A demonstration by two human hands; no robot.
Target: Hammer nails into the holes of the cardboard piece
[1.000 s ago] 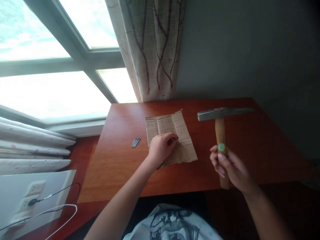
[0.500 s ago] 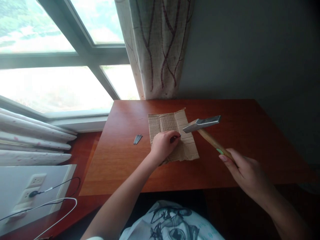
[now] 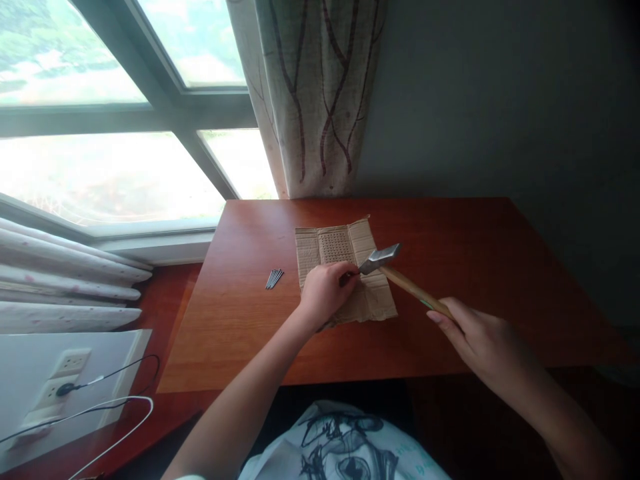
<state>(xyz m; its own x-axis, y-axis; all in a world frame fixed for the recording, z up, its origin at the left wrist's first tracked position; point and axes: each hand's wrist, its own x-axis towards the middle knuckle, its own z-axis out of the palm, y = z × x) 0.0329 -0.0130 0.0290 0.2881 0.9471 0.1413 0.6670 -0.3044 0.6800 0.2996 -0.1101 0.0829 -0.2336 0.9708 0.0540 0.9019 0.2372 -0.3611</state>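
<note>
My left hand (image 3: 327, 288) rests over a creased sheet of brown cardboard (image 3: 375, 303). Thumb and fingers are pinched on a nail, of which only a small dark end shows at the fingertips. In my right hand (image 3: 475, 333) is a hammer (image 3: 415, 289), gripped by its wooden handle. The hammer's metal head is right at the left fingertips, over the cardboard; whether it touches the nail I cannot tell. A patch of many small holes (image 3: 336, 245) marks the cardboard beyond my left hand. Several loose nails (image 3: 275, 279) lie together left of the cardboard.
The cardboard lies on a reddish-brown wooden table (image 3: 480, 267). Behind it hang a patterned curtain (image 3: 320, 100) and a grey wall. A window (image 3: 175, 113) is on the left, above a wall socket (image 3: 57, 390) with a plug and cables.
The hammer has swung down and left, bringing its head to my left fingertips. My right hand has moved slightly left with it. My left hand keeps its place on the cardboard.
</note>
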